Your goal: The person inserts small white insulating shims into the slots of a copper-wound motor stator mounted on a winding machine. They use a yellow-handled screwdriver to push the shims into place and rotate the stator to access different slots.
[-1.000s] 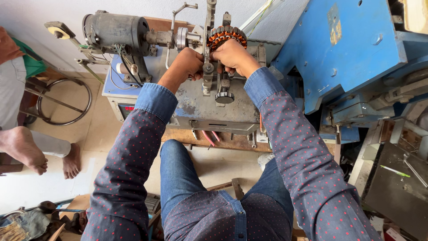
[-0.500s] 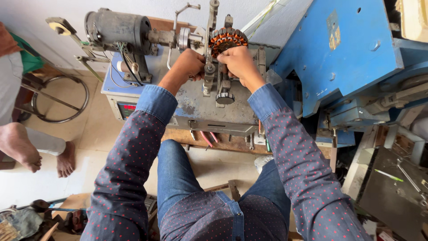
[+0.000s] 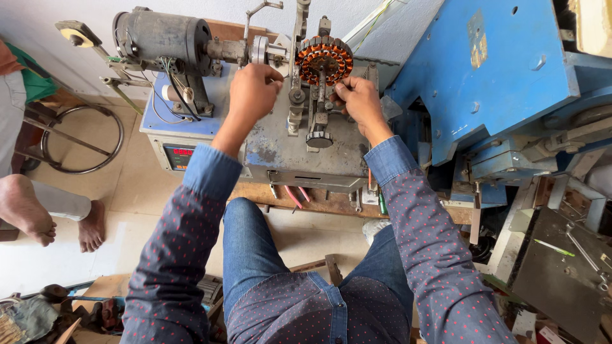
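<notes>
left hand (image 3: 253,93) moved off stator (image 3: 325,59), fingers curled; right hand (image 3: 357,99) fingers pinching its rim

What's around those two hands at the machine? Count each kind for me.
Hands: 2, left hand and right hand
Copper-wound stator: 1
Grey motor: 1
Black knob: 1
Red display: 1
Total: 6

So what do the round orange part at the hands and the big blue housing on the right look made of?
Round part: seemingly copper wire coils, shiny orange, on a dark toothed metal core. Blue housing: likely painted sheet metal, flat panels, chipped paint, bolt holes.
</notes>
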